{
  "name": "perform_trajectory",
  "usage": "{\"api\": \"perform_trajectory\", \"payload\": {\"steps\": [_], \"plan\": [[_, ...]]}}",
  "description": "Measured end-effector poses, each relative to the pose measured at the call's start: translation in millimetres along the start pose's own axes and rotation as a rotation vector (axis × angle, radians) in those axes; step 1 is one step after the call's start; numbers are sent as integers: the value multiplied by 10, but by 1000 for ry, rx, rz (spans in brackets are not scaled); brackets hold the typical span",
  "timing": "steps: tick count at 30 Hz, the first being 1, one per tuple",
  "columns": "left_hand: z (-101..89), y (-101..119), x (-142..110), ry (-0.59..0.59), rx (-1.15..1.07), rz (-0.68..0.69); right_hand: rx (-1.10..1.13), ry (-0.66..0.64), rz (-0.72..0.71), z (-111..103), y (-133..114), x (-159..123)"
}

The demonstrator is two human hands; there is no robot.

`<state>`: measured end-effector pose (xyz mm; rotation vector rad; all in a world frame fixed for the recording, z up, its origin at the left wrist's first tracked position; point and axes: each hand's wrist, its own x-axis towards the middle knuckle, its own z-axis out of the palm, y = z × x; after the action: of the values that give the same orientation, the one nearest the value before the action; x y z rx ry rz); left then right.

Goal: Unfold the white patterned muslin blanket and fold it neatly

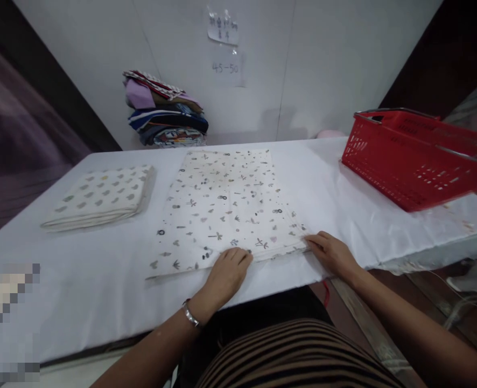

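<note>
Red basket (420,156) sat at the right end of the white-covered table (113,302), slightly tilted; couldn't tell what was in it, side wall hid the inside. Patterned cloth (230,205) lay spread mid-table, between basket and folded cloth (101,194), which was on the left. Fabric stack (168,113) was up against the wall past the far edge. Grip: right hand (331,256) pinched the patterned cloth at its near right corner, thumb and fingertips. Left hand (228,272) rested on the near edge, fingers curled; couldn't tell if it was clamping fabric or just pressing. Cloth extended away from both hands.
</note>
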<state>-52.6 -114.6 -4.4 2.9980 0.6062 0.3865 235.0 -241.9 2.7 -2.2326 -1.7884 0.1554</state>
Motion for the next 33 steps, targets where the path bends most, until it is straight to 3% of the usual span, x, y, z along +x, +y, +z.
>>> {"api": "perform_trajectory", "payload": {"steps": [4, 9, 12, 17, 21, 28, 31, 33], "plan": [[49, 25, -16, 3, -10, -37, -41, 32, -26, 54, 73, -41], [83, 55, -21, -17, -18, -80, -158, 249, -265, 157, 145, -29], [66, 76, -25, -9, -30, -89, -80, 314, -445, 256, -76, 46], [-8, 81, -18, 12, -68, -156, 107, 249, -699, 448, -745, 212], [-16, 53, -1, 28, -175, -242, 107, 148, -751, 546, -1041, 349], [-45, 75, -39, 93, -199, -266, 183, 165, -772, 676, -1003, 415], [-163, -54, -260, 197, -181, -284, 191, 175, -721, 694, -975, 409], [-248, -213, -520, 302, -139, -392, 191, 174, -697, 697, -964, 409]]}}
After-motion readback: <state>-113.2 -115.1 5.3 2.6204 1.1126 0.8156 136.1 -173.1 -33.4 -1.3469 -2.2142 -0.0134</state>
